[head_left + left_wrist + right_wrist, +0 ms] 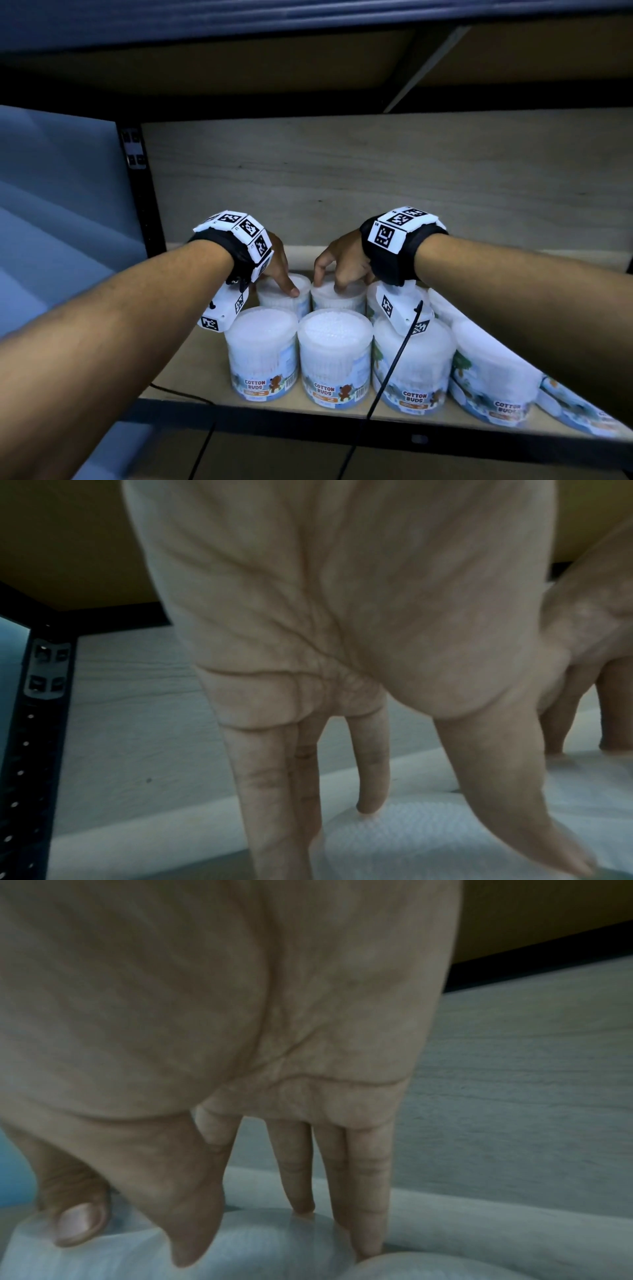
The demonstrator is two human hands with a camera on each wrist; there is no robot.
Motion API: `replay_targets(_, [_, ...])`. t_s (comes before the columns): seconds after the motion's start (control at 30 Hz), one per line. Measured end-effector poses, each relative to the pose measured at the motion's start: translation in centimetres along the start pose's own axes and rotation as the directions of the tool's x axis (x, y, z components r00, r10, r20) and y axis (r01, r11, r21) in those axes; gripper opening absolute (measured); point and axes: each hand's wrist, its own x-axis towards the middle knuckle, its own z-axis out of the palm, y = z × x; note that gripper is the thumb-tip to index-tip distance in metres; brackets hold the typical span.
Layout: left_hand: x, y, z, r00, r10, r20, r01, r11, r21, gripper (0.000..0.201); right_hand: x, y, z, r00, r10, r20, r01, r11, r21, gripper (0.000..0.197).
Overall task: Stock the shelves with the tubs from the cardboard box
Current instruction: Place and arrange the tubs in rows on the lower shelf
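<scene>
Clear tubs of cotton buds stand in two rows on the wooden shelf (186, 371). My left hand (280, 272) reaches down over the back-left tub (275, 301). Its thumb lies on the front rim and its fingers (274, 791) drop behind the lid (428, 840). My right hand (339, 265) grips the neighbouring back tub (339, 301) from above. Its thumb (192, 1240) is at the front of that lid (274, 1240) and its fingers are at the back. The cardboard box is out of view.
Several tubs fill the front row (335, 359) and run off to the right (493, 387). A black upright post (137, 205) bounds the shelf on the left, and a pale wood-grain panel (342, 185) closes the back. The shelf above (308, 68) hangs low. Cables trail over the front edge.
</scene>
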Motion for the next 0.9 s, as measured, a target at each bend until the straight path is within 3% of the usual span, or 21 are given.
replay_targets(0.23, [-1.1,-0.5,0.1,1.0,0.016,0.013,-0.016,1.0,-0.011,0.064,-0.8,-0.3,-0.1,0.999,-0.013,0.035,0.016,0.997,-0.081,0.053])
replay_targets(0.8, [-2.0,-1.3,0.3,0.998,0.002,0.066,-0.003,1.0,0.019,0.064,-1.6,-0.6,0.1,0.998,-0.039,0.057,0.043,0.997,-0.061,0.06])
replay_targets(0.9, [-2.4,-1.4,0.4,0.997,0.034,0.067,-0.036,0.999,0.02,0.062,-2.1,-0.7,0.2,0.998,-0.036,0.057,0.036,0.999,-0.012,0.052])
